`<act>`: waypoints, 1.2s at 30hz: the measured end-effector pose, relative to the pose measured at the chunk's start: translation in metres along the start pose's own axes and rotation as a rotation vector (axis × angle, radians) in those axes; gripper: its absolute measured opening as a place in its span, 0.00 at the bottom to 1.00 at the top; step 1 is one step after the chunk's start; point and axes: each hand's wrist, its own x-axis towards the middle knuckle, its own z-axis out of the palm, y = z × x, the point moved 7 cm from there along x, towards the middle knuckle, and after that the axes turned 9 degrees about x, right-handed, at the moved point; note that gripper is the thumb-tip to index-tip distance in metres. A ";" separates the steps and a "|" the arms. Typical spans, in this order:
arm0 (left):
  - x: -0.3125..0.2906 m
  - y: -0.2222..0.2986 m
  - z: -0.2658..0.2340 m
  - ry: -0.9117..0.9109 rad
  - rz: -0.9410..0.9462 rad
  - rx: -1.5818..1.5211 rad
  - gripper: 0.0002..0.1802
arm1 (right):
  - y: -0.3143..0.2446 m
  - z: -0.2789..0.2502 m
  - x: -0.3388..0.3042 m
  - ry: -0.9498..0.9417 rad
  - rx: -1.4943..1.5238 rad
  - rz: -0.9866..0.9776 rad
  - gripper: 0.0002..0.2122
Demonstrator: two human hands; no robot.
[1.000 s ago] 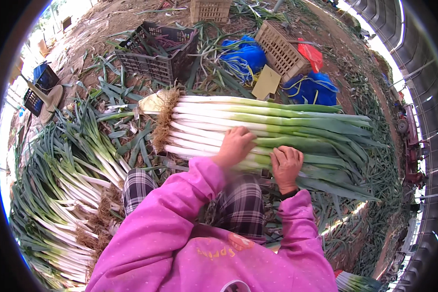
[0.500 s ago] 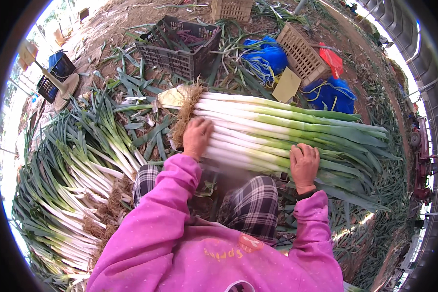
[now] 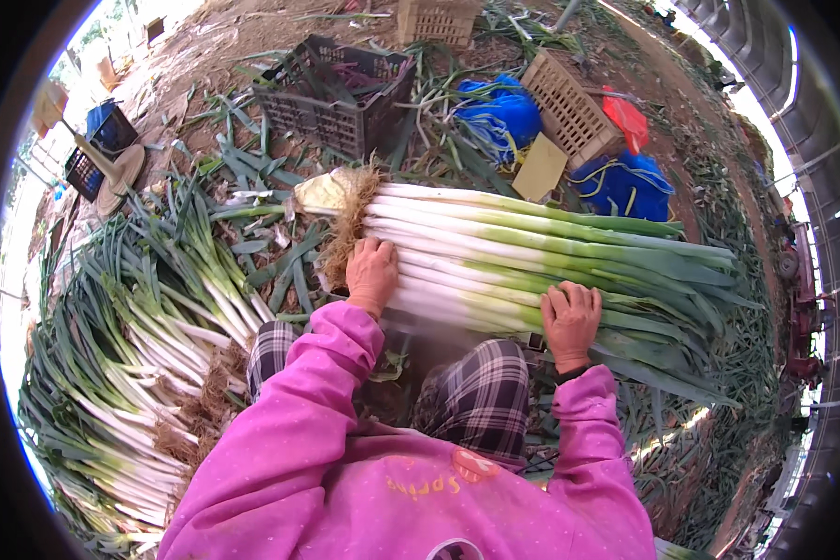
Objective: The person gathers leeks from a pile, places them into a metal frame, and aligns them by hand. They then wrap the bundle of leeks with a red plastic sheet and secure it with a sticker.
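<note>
A thick bundle of leeks (image 3: pixel 532 247) lies across in front of me, brown roots to the left, green leaves to the right. My left hand (image 3: pixel 371 273) presses flat on the white stalks close to the root end. My right hand (image 3: pixel 571 320) rests palm down on the pale green middle of the same bundle. Both arms are in pink sleeves, and checked trousers show below the bundle.
A long heap of loose leeks (image 3: pixel 131 364) runs down my left side. Behind the bundle stand a black plastic crate (image 3: pixel 331 89), a tan crate (image 3: pixel 574 107), blue bags (image 3: pixel 499 117) and a red object (image 3: pixel 625 119). Leaf scraps cover the dirt ground.
My left hand has slid left along the bundle from its middle to the root end. The right hand has stayed on the green part.
</note>
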 end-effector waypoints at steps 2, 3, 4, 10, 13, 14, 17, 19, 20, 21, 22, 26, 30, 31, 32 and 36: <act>0.010 0.038 -0.009 0.107 0.160 -0.057 0.07 | 0.000 0.004 0.001 -0.020 -0.011 0.013 0.08; 0.016 0.077 -0.011 0.041 0.302 -0.214 0.08 | 0.001 0.004 0.001 -0.021 -0.026 0.019 0.08; 0.017 0.115 -0.012 0.033 0.460 -0.292 0.10 | -0.002 0.004 0.001 -0.008 -0.031 0.012 0.08; 0.036 0.205 0.013 -0.061 0.630 -0.095 0.12 | -0.004 -0.001 0.002 0.017 0.006 -0.021 0.08; 0.032 0.202 0.005 -0.030 0.626 -0.241 0.12 | -0.002 -0.003 0.000 0.033 0.030 -0.009 0.09; 0.025 0.196 0.013 -0.160 0.576 -0.340 0.13 | -0.003 -0.003 0.002 0.036 0.042 -0.015 0.09; 0.007 0.183 0.017 -0.168 0.482 -0.523 0.14 | -0.002 -0.004 0.001 0.044 0.035 -0.013 0.09; 0.004 0.185 0.019 -0.176 0.479 -0.496 0.14 | 0.002 0.000 0.002 -0.018 0.051 0.030 0.09; 0.002 0.185 0.018 -0.156 0.470 -0.498 0.13 | 0.000 -0.004 0.006 -0.020 0.059 0.025 0.09; 0.002 0.181 0.018 -0.134 0.458 -0.494 0.13 | -0.009 -0.010 0.015 -0.034 0.025 -0.017 0.11; 0.002 0.176 0.013 -0.050 0.442 -0.508 0.12 | -0.014 -0.011 0.021 -0.048 -0.010 -0.059 0.12; 0.007 0.142 0.011 -0.044 0.394 -0.378 0.09 | 0.007 -0.002 0.012 -0.038 -0.152 -0.027 0.16; 0.033 0.009 0.018 -0.038 0.086 -0.135 0.08 | 0.002 0.001 0.017 -0.061 -0.064 0.028 0.15; 0.039 -0.009 0.014 0.028 0.028 -0.064 0.09 | 0.002 -0.001 0.019 -0.049 -0.065 0.032 0.15; 0.042 -0.015 0.014 0.015 0.007 -0.062 0.09 | 0.002 -0.001 0.019 -0.039 -0.064 0.037 0.14; 0.035 -0.014 0.014 0.020 0.089 0.001 0.10 | 0.003 0.001 0.018 -0.042 -0.068 0.037 0.14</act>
